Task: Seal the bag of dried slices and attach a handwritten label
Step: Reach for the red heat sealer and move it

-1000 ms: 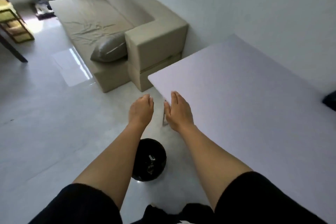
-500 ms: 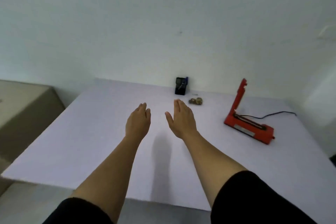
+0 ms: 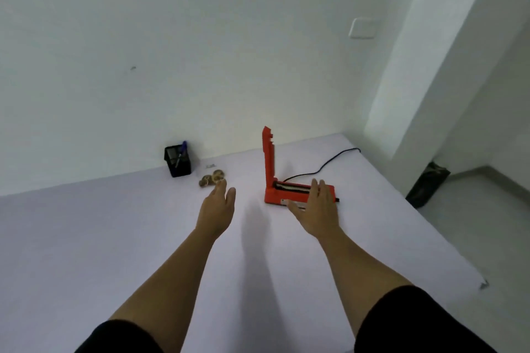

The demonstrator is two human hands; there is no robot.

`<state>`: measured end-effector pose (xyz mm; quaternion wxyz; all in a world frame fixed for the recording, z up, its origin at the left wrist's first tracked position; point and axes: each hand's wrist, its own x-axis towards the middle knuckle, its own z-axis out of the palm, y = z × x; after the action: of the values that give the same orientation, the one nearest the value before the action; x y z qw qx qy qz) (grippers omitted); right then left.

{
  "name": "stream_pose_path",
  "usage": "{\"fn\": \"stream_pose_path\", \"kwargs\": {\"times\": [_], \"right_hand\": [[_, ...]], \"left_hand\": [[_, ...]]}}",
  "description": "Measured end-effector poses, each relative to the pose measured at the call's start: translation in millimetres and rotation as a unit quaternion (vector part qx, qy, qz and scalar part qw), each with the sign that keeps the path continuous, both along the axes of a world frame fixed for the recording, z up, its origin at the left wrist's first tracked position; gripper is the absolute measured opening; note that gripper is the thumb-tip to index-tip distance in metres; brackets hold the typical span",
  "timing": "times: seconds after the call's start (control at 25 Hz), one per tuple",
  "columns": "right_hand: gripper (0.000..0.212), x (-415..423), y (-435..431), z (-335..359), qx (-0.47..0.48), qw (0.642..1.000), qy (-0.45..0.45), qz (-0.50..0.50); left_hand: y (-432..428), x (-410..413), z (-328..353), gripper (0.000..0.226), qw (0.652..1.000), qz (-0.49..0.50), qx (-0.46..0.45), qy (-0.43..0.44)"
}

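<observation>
A small clear bag of brown dried slices [image 3: 211,178] lies on the white table [image 3: 114,238] near the back wall. To its right stands a red heat sealer [image 3: 271,180] with its arm raised upright. My left hand [image 3: 218,209] hovers open just in front of the bag, fingers straight, holding nothing. In front of the sealer's base my right hand [image 3: 317,209] is stretched out flat and open, covering part of it. A black pen holder [image 3: 177,161] with a blue pen stands at the wall, left of the bag.
A black power cord [image 3: 324,165] runs from the sealer toward the back right corner of the table. A tiny pale item [image 3: 210,165] lies behind the bag. A dark bag [image 3: 427,185] stands on the floor to the right.
The view swung right from the sofa and floor to the table. Both hands moved forward and apart, the left toward the slices, the right toward the sealer.
</observation>
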<state>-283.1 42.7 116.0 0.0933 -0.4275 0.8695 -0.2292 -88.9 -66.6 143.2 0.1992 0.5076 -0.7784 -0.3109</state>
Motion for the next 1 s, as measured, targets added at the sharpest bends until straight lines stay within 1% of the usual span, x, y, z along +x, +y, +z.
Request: {"fn": "stream_pose_path", "kwargs": {"times": [0.24,0.36,0.52,0.6,0.68,0.8,0.88,1.0], "right_hand": [[0.099,-35,15,-14,-0.027,0.994,-0.07,-0.079],[0.109,-59,18,-25,0.001,0.993,-0.091,-0.069],[0.115,-104,5,-41,0.046,0.992,-0.116,-0.035],[0.115,-132,-7,-56,0.078,0.99,-0.113,-0.018],[0.114,-149,-18,-69,0.103,0.987,-0.122,-0.003],[0.114,-166,-27,-90,0.095,0.976,-0.198,-0.015],[0.108,-175,-29,-104,0.068,0.965,-0.252,-0.005],[0.081,-191,-32,-130,0.016,0.963,-0.268,0.034]], "left_hand": [[-45,-47,-7,0.051,0.997,-0.066,0.051,0.005],[-57,-64,-17,0.052,0.993,-0.071,0.09,0.014],[-80,-83,-39,0.057,0.983,-0.013,0.177,0.036],[-94,-91,-50,0.061,0.97,0.02,0.234,0.057],[-107,-97,-60,0.061,0.957,0.062,0.268,0.091],[-122,-113,-77,0.059,0.937,0.118,0.306,0.116],[-127,-127,-84,0.059,0.918,0.134,0.346,0.137],[-130,-145,-92,0.069,0.886,0.123,0.418,0.159]]}}
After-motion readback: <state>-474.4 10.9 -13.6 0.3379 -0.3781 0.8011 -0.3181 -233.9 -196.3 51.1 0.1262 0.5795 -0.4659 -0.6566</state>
